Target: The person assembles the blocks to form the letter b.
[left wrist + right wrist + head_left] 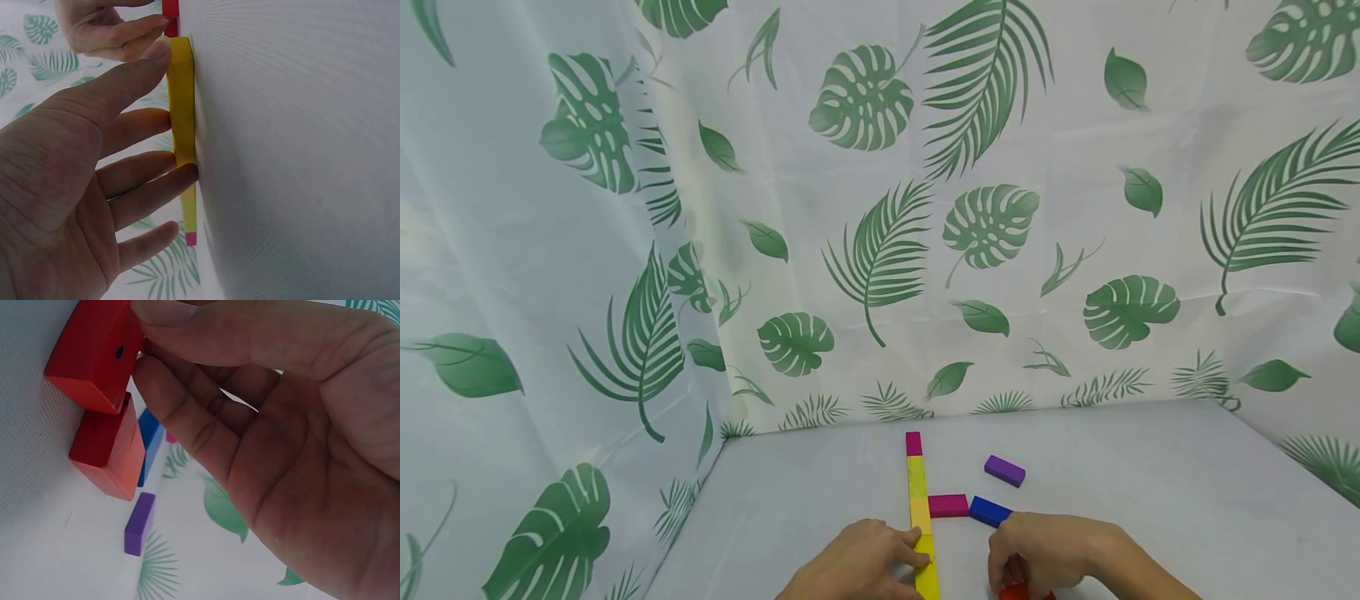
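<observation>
A straight row of yellow blocks [927, 571] runs away from me on the grey-white table, ending in a magenta block [913, 443]. My left hand [861, 562] rests along its left side, thumb tip at the near end and relaxed fingers touching the blocks. To the right, my right hand [1056, 552] pinches a red block [94, 353] between thumb and fingers; part of the grip is hidden. Just beyond it, in the right wrist view, another red block [109, 450] stands close to the held one. A blue block [988, 511] lies past the right hand's knuckles.
A second magenta block [948, 506] lies crosswise against the row's right side, its other end near the blue block. Farther back is a purple block [1004, 470]. A leaf-patterned white curtain [880, 250] borders the table behind and at both sides.
</observation>
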A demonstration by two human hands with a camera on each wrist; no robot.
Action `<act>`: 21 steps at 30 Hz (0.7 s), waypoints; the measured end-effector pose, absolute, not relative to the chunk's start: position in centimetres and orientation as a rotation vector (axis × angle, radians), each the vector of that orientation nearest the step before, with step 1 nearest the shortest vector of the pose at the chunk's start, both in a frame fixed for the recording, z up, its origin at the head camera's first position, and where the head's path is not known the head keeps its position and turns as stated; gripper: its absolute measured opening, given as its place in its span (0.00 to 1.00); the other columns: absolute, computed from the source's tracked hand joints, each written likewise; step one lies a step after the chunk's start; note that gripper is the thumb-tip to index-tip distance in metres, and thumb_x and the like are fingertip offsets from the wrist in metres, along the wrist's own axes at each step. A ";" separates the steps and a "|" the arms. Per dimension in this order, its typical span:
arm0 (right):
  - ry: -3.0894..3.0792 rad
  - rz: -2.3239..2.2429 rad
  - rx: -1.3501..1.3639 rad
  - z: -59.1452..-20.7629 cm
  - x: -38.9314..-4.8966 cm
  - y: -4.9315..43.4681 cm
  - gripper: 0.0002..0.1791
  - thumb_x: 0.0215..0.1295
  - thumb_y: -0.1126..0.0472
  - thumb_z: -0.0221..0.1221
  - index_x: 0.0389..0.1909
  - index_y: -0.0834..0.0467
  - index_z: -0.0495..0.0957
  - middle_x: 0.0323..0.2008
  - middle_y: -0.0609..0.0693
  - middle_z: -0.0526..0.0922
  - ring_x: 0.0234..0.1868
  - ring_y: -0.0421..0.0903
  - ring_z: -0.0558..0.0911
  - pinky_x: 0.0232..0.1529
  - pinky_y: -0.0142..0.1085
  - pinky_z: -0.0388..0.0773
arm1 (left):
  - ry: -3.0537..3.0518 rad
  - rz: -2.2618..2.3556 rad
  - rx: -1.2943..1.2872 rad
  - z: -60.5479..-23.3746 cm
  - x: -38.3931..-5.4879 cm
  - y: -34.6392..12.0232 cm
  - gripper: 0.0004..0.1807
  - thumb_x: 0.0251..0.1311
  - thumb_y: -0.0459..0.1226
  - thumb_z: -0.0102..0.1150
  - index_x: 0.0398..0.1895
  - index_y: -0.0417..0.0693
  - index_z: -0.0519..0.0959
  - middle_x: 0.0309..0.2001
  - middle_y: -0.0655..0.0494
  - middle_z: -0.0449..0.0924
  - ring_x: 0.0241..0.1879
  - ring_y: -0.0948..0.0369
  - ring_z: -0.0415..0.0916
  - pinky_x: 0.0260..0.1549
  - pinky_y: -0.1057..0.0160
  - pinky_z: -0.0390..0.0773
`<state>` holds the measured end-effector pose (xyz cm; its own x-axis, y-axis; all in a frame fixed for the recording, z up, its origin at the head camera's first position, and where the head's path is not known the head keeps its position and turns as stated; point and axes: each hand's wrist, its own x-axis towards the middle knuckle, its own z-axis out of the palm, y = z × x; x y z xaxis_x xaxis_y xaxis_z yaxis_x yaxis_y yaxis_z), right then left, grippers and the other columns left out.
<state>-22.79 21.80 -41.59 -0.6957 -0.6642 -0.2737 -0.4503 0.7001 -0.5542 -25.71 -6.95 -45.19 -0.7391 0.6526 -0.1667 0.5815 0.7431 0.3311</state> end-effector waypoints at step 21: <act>2.438 -0.651 -0.837 -41.6 -22.8 21.7 0.21 0.54 0.72 0.75 0.39 0.41 0.89 0.31 0.36 0.82 0.33 0.34 0.79 0.40 0.27 0.81 | 2.675 0.382 0.960 -45.3 -25.7 -7.1 0.21 0.55 0.58 0.75 0.54 0.77 0.87 0.61 0.76 0.82 0.47 0.74 0.80 0.51 0.67 0.81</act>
